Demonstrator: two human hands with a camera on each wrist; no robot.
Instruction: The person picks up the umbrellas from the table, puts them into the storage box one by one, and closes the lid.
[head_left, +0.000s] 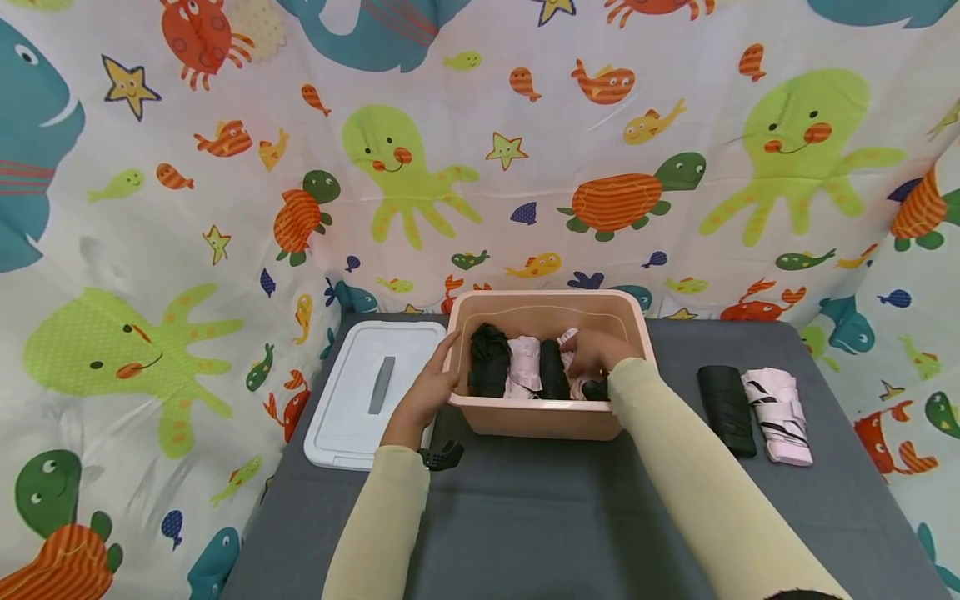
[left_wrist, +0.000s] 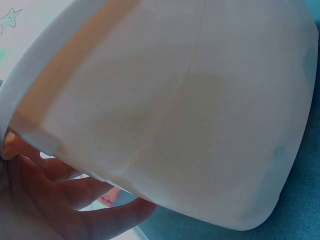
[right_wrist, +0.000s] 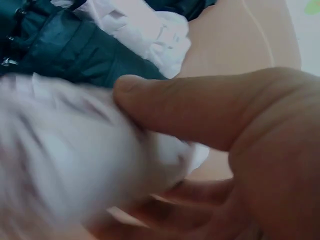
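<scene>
A peach plastic bin point(head_left: 540, 421) stands at the back of the table. My left hand point(head_left: 429, 392) holds its left end at the rim; in the left wrist view the fingers point(left_wrist: 107, 220) lie along the outer wall. Inside, a crumpled black folded umbrella point(head_left: 489, 362), a pink one point(head_left: 523, 367) and a smooth black one point(head_left: 553, 371) sit side by side. My right hand point(head_left: 596, 354) reaches into the right end and grips another pink folded umbrella point(right_wrist: 75, 155), thumb on top and fingers underneath. A small dark end point(head_left: 596, 390) shows below that hand.
The bin's white lid point(head_left: 345, 392) with a grey handle lies left of it. To the right, a black folded umbrella point(head_left: 726, 410) and a pink one point(head_left: 777, 415) lie side by side on the grey table point(head_left: 540, 517). A sea-animal curtain point(head_left: 480, 183) hangs behind.
</scene>
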